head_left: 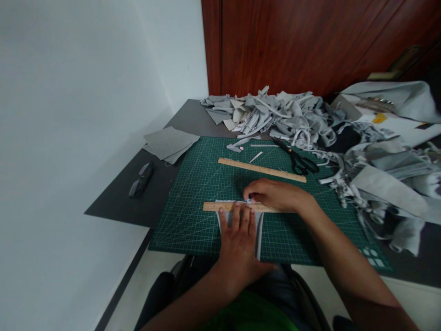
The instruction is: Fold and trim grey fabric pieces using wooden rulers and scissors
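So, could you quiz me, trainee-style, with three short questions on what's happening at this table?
1. Which hand lies spread, palm down, across the nearer straight pale-wood ruler?
2. True or false: the dark-framed eyeglasses lie off the green gridded cutting mat.
3. Count: how many wooden rulers lie over the mat?

Key:
1. The left hand.
2. True; they lie on the dark tabletop beside it.
3. Two; the farther ruler lies untouched.

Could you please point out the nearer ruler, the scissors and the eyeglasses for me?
Nearer ruler (211, 207): head view, on its bare left end.
Scissors (292, 154): head view, near the pivot.
Eyeglasses (134, 188): head view, on the nearer lens.
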`<state>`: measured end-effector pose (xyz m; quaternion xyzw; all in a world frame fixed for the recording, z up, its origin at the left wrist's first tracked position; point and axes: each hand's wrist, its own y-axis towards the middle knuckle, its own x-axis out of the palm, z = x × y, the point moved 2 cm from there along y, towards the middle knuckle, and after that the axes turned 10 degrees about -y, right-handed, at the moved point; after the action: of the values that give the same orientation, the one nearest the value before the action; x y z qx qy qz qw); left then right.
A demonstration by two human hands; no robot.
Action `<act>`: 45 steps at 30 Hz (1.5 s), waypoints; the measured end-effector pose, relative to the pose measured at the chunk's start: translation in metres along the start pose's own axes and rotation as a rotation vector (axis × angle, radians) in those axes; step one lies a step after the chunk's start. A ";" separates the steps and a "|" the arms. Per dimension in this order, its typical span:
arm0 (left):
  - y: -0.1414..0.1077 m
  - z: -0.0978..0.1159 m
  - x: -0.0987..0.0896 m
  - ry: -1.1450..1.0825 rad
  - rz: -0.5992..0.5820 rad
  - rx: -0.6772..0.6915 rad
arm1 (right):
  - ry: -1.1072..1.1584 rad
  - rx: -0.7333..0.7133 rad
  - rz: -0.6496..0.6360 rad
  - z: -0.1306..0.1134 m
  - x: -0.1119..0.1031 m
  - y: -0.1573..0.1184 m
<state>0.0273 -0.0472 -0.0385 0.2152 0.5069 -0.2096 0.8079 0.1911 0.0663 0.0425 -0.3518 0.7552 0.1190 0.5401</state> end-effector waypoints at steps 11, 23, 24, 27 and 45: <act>0.001 0.000 -0.002 0.003 -0.010 -0.006 | -0.105 0.147 -0.066 -0.001 -0.006 -0.011; 0.001 0.000 -0.003 0.007 -0.026 -0.004 | -0.050 0.178 -0.087 0.040 0.006 -0.014; 0.001 0.000 -0.003 0.005 -0.028 -0.006 | -0.043 0.165 -0.079 0.041 0.006 -0.014; 0.001 0.001 -0.003 0.003 -0.029 -0.009 | -0.031 0.133 -0.075 0.041 0.007 -0.012; 0.001 0.002 -0.003 0.018 -0.016 -0.008 | -0.020 0.058 -0.067 0.018 0.002 -0.006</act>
<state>0.0283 -0.0474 -0.0351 0.2096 0.5170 -0.2121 0.8024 0.2078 0.0714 0.0351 -0.3601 0.7405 0.0824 0.5615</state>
